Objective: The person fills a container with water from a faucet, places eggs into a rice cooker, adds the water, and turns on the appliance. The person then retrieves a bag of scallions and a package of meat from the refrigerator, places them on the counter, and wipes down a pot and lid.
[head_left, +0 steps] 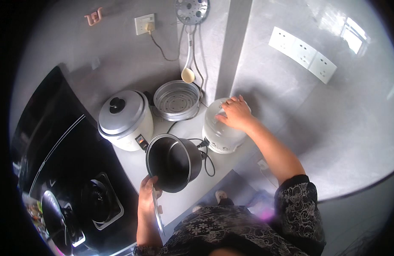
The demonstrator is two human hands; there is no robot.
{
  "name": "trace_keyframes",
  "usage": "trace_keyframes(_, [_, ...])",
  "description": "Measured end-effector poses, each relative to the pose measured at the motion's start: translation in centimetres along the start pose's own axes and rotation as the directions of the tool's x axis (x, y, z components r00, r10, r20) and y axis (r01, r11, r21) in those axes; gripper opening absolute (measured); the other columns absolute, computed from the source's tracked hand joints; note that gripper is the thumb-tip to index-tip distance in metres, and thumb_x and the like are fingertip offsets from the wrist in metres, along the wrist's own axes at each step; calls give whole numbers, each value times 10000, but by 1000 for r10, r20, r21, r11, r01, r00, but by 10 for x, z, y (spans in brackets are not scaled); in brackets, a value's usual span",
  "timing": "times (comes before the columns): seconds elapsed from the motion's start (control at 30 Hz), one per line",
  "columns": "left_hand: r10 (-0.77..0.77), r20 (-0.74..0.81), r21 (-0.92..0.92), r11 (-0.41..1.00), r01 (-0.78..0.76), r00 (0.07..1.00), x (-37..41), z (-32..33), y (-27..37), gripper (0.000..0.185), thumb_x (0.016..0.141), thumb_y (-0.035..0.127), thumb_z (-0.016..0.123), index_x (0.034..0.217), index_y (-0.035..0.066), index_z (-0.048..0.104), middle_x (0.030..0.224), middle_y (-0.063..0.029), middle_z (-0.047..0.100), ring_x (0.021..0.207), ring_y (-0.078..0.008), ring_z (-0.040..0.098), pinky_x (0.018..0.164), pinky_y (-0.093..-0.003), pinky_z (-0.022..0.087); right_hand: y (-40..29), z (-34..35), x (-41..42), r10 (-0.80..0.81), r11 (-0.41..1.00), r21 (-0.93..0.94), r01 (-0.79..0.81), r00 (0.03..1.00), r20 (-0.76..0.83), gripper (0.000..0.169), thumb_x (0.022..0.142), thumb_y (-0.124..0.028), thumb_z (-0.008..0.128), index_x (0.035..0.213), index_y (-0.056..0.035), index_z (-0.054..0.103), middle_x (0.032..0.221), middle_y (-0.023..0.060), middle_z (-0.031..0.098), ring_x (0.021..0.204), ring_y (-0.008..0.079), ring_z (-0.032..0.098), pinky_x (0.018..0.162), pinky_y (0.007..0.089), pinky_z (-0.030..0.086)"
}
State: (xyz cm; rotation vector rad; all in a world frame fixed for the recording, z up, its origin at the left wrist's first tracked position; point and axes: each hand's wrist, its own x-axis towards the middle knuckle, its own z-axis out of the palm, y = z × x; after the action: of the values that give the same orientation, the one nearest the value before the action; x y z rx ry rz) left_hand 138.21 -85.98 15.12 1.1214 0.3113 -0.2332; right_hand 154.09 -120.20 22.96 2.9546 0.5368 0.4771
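My left hand (148, 192) grips the near rim of a dark inner pot (166, 163), which is tilted with its mouth towards me; its visible inside is bare. A thin lid (157, 212), seen almost edge-on, is in the same hand. On the right of the counter stands a white rice cooker (223, 145) with a flower pattern low on its side. Over its pale domed lid (214, 110) lies my right hand (237, 112), thumb and fingers curled onto the top, hiding any knob there.
Behind the pot are a larger rice cooker (132, 139) with a metal lid (129, 112) and a perforated steamer (177, 102). A black cable (210, 164) loops on the counter (177, 204). At left is a black stove (75, 160). A ladle (188, 75) hangs on the wall.
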Motion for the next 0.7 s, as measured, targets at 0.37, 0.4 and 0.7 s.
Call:
trace_keyframes(0.37, [150, -249, 184, 977, -106, 957, -10, 42, 7, 204, 823, 168, 497, 911, -3, 562, 639, -5, 507, 474, -58, 434, 396, -183, 296, 52, 9, 73, -263, 756, 625, -197, 782, 565, 334, 709, -375, 651, 693, -42, 642, 635, 53, 574, 605, 150, 527, 547, 279, 403])
trace_keyframes(0.4, [143, -243, 196, 976, -96, 959, -4, 51, 8, 216, 824, 174, 495, 923, -6, 565, 647, -7, 512, 489, -60, 443, 406, -187, 307, 81, 18, 75, -313, 604, 756, -250, 798, 514, 293, 718, -342, 657, 686, -52, 640, 620, 24, 554, 588, 119, 499, 532, 260, 386])
trace_keyframes(0.7, [116, -261, 205, 977, -62, 958, 67, 162, 43, 263, 851, 178, 520, 1029, -15, 511, 833, -77, 571, 539, -122, 498, 448, -253, 413, 208, 35, 33, 151, -485, 847, -219, 933, 328, 471, 826, -493, 549, 952, -41, 590, 867, 55, 606, 804, 154, 561, 731, 286, 436])
